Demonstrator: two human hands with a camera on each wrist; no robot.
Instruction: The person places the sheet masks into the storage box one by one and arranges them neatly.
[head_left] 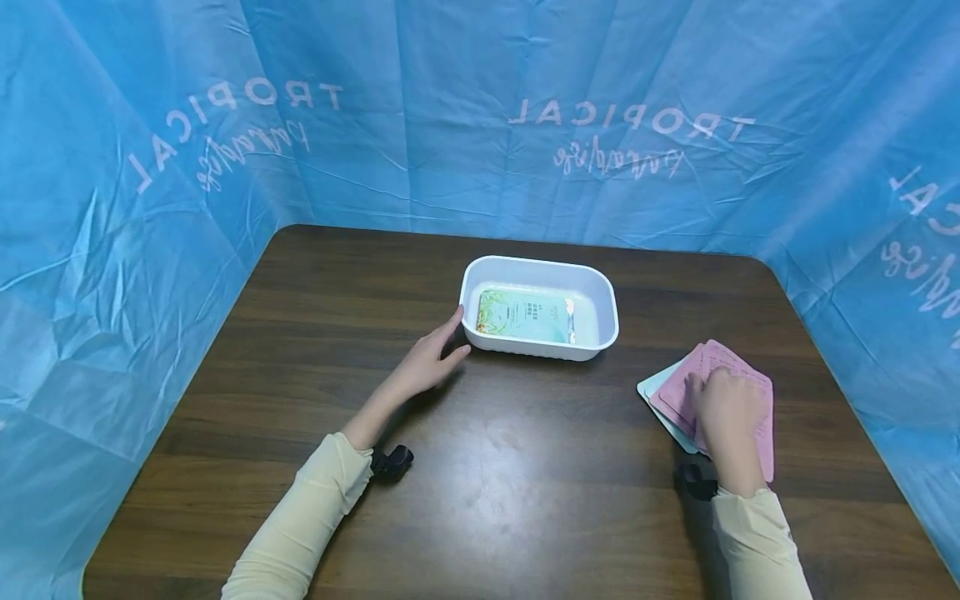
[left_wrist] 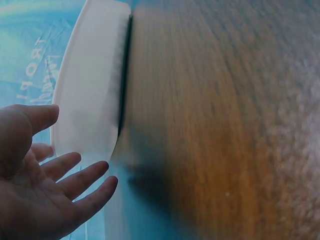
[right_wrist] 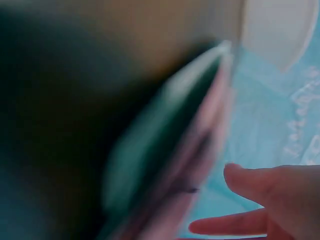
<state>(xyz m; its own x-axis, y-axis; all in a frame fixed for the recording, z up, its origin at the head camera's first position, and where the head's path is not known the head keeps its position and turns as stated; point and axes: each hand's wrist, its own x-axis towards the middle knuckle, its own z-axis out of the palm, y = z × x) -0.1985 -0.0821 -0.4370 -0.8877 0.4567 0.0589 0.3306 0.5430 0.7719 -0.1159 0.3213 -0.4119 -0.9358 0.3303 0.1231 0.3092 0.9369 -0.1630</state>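
L hand (head_left: 429, 363) sits relaxed beside white rectangular plastic tray (head_left: 525, 346) w/ flat green packet (head_left: 521, 316), R hand (head_left: 727, 412) over flat pink cards (head_left: 731, 357) + pale-blue card (head_left: 654, 385) on bench (head_left: 495, 517), grip unclear: prob. 1 placed, rest pending.

Table (head_left: 495, 500): stood with the sheet (head_left: 465, 58) behind it and to both sides.
Tray (head_left: 525, 348): sat on the table, toward the far edge.
Packet (head_left: 525, 315): lay in the tray.
Left hand (head_left: 427, 362): was at the tray's left end.
Cards (head_left: 678, 392): lay overlapped, right of and nearer than the tray.
Right hand (head_left: 727, 408): was over the cards.
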